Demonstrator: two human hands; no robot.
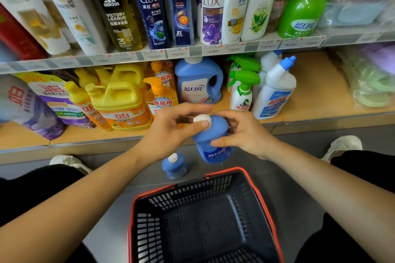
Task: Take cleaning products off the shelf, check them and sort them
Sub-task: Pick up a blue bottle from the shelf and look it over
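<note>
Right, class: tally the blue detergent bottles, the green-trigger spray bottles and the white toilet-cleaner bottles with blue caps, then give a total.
Blue detergent bottles: 3, one held, one on the floor, one on the shelf
Green-trigger spray bottles: 2
White toilet-cleaner bottles with blue caps: 2
Total: 7

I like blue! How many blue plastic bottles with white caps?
3: lower-shelf jug, bottle in left hand and right hand, small bottle on floor. More may hide behind.
</note>
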